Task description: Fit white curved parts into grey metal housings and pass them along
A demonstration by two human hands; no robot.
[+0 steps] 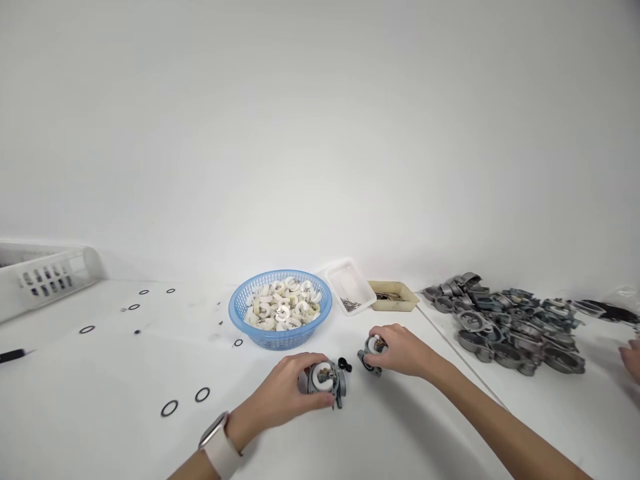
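Observation:
My left hand, with a watch on its wrist, is closed around a grey metal carburetor body at the front middle of the table. A white ring-shaped float and brass parts show in its upward face. To the right, my right hand grips a second carburetor body, which also has a white float and brass parts; my fingers cover much of it. Between the two lies a small black part, close beside the left carburetor; whether it touches cannot be made out.
A blue basket of white floats stands behind my hands. White and yellowish trays hold thin metal pieces. Grey metal parts are heaped right, near another person's hand. Black rings and a white basket are left.

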